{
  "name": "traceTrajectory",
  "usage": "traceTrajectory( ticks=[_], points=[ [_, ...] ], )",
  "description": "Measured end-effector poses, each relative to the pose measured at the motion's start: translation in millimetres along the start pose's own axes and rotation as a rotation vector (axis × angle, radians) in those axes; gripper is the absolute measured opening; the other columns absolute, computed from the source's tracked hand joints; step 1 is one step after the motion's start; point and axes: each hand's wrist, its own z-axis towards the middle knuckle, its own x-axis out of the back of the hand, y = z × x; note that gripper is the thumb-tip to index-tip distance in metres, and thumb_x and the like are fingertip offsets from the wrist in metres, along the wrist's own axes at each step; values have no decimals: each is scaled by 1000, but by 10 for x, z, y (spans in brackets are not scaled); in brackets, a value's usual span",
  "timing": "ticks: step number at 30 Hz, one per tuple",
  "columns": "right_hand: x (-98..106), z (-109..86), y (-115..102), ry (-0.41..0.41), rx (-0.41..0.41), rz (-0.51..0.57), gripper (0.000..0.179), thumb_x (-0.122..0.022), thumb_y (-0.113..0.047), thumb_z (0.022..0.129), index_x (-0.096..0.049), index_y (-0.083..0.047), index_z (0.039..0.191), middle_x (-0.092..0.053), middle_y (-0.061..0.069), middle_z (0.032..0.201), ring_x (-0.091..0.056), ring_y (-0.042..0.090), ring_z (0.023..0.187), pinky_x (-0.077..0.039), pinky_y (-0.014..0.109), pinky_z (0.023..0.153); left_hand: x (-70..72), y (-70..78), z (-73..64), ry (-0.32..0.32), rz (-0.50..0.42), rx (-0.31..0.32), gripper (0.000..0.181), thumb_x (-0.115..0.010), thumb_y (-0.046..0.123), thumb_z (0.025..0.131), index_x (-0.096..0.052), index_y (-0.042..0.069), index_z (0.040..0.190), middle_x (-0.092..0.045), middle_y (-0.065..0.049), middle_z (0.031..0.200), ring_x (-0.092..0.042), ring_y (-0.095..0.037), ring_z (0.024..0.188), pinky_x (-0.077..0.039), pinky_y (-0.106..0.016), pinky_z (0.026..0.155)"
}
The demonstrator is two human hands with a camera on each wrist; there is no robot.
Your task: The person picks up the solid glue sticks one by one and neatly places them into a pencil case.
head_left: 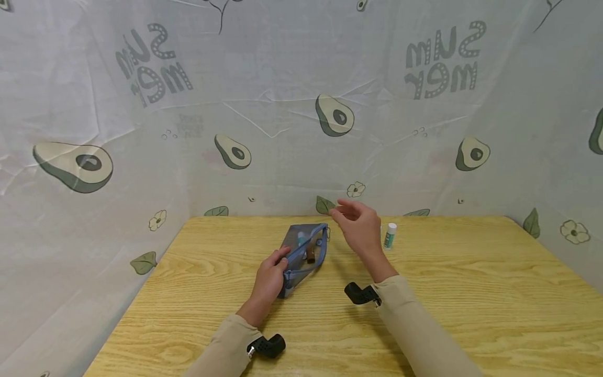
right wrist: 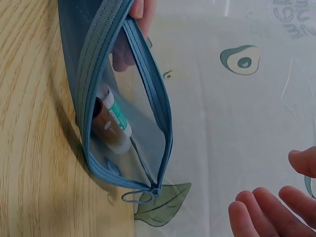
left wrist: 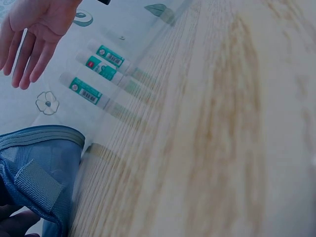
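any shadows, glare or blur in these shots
Head view: faint shadows on the table below the right sleeve; left wrist view: hazy, washed-out wood, blurry reflections of the tubes; right wrist view: soft shadow beside the pouch.

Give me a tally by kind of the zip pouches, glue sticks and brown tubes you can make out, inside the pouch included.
Zip pouch: 1
Glue sticks: 4 (3 standing on the table, 1 in the zip pouch)
Brown tube: 1 (in the zip pouch)
Total: 6
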Motion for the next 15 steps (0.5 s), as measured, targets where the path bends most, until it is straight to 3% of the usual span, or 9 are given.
traceTrajectory(
  ticks=[6,12,15],
  points=[
    [108,17,16,35,-2,-1,39,-74,-26,101,-72,-10,136,-78,15,124,-73,31,117,-60,48,98,-2,-10,6,-12,-20,-1,43,-43,13,113,-57,1,151,-42,-16,169,-19,-41,165,-22,-62,131],
    [241,22,56,90,5,-15,39,-74,-26,101,-72,-10,136,-78,15,125,-74,29,114,-54,14,83,-7,-14,6,-13,-16,-2,43,-43,13,113,-57,1,151,-42,-16,169,-19,-41,165,-21,-62,132],
    [316,32,71,121,11,-23,39,-73,-26,102,-71,-9,137,-78,16,125,-75,17,106,-51,8,80,10,-9,11,-12,-19,1,43,-43,13,113,-57,2,151,-41,-15,170,-19,-40,165,-21,-62,132]
  ],
)
